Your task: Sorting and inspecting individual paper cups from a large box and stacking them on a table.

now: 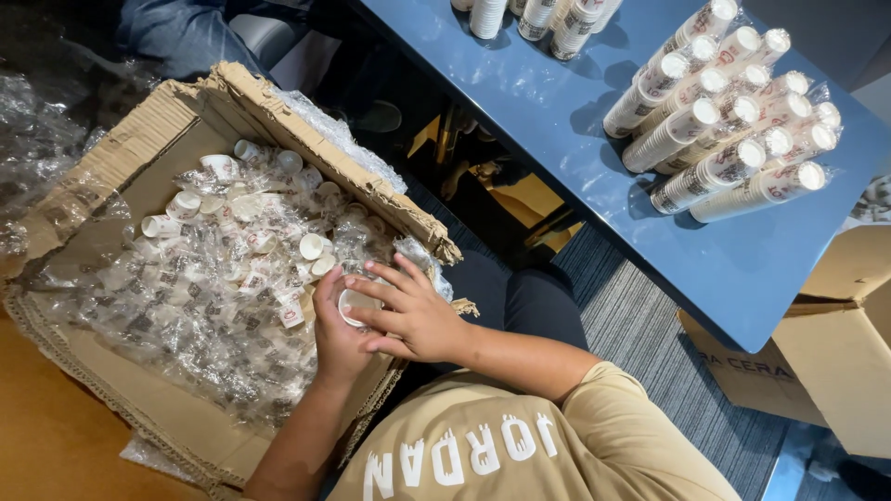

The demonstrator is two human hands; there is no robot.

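Hands on a cup at the box edge.
The left hand (pixel 336 336) grips a white cup (pixel 354 304) at frame centre; the right hand (pixel 413 314) lies open-fingered over it. Beneath, a cardboard box (pixel 102 172) holds loose cups in plastic; wrapped stacks (pixel 733 130) lie on the blue table (pixel 548 111), upper right.

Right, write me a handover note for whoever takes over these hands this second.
Left hand: grip closed round a small white paper cup, over the near edge of the torn brown cardboard box.
Right hand: fingers spread, tips resting on that cup's rim.
Done: clear-wrapped sleeves of stacked white cups lie piled on the blue table.
Left: the box holds many loose cups among crumpled clear plastic wrap.
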